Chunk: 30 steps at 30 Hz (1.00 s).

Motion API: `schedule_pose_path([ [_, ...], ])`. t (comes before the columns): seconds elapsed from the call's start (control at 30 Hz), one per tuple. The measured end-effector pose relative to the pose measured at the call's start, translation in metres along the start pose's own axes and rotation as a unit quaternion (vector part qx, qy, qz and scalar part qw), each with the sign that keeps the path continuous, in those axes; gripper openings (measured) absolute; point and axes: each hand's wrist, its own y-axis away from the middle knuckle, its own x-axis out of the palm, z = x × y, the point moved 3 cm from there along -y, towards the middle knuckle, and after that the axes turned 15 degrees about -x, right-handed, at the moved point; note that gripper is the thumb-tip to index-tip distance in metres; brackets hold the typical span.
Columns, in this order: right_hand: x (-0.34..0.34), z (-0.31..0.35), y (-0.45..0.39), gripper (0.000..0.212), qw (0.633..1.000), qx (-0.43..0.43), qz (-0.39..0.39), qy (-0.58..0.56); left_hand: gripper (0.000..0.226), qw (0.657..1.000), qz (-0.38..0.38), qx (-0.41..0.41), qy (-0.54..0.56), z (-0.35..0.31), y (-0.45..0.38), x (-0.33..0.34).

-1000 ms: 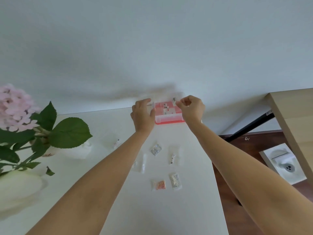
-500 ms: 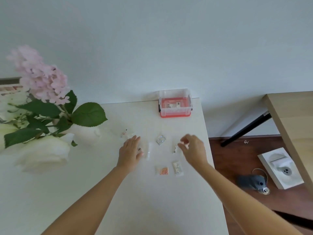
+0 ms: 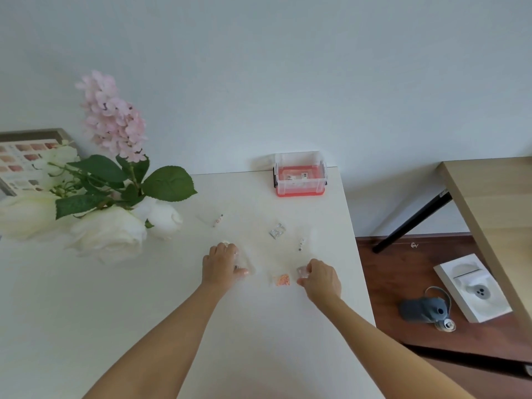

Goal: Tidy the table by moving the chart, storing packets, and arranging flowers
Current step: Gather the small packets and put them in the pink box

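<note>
packet storing midway: several small clear packets loose on white desk, clear red-based box at far edge holds some.
left hand grip pressed on a packet, right hand grip pinching a clear packet; flowers not arranged.

I see a white desk carrying small clear packets, an orange one, a clear box with a red base at its far edge, and flowers lying left.
</note>
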Motion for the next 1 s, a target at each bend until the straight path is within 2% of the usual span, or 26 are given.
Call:
schedule_pose_path([
  [0.07,-0.002,-0.001,-0.002,0.013,1.000,-0.003,0.000,-0.007,0.039,0.999,0.025,0.004,0.028,-0.001,0.000,0.001],
  [0.17,-0.014,0.002,-0.012,0.016,0.997,-0.028,-0.056,-0.050,0.013,0.991,0.025,0.032,0.129,-0.006,-0.004,-0.008],
  [0.23,-0.025,0.005,-0.023,0.019,0.993,-0.042,-0.104,-0.037,0.019,0.978,-0.018,0.056,0.200,-0.015,-0.008,-0.022],
  [0.3,-0.031,0.007,-0.037,0.019,0.991,-0.035,-0.119,-0.045,0.030,0.962,-0.060,0.073,0.257,-0.028,-0.013,-0.040],
  [0.4,-0.031,0.010,-0.058,0.016,0.995,-0.059,-0.074,-0.025,0.037,0.942,-0.107,0.087,0.305,-0.055,-0.027,-0.069],
  [0.53,-0.033,0.013,-0.077,0.017,0.990,-0.135,0.002,0.027,0.034,0.922,-0.150,0.117,0.338,-0.096,-0.055,-0.104],
  [0.63,-0.036,0.014,-0.084,0.038,0.986,-0.156,0.029,0.049,0.028,0.911,-0.167,0.155,0.344,-0.129,-0.079,-0.123],
  [0.7,-0.037,0.013,-0.088,0.060,0.987,-0.149,0.043,0.050,0.027,0.909,-0.176,0.171,0.338,-0.149,-0.095,-0.129],
  [0.77,-0.038,0.012,-0.091,0.071,0.988,-0.135,0.063,0.034,0.027,0.909,-0.175,0.183,0.332,-0.167,-0.109,-0.131],
  [0.87,-0.041,0.007,-0.096,0.063,0.988,-0.119,0.093,0.014,0.029,0.914,-0.155,0.189,0.323,-0.188,-0.125,-0.127],
  [1.0,-0.050,-0.004,-0.104,0.029,0.991,-0.096,0.092,-0.024,0.033,0.926,-0.109,0.192,0.307,-0.207,-0.140,-0.114],
])
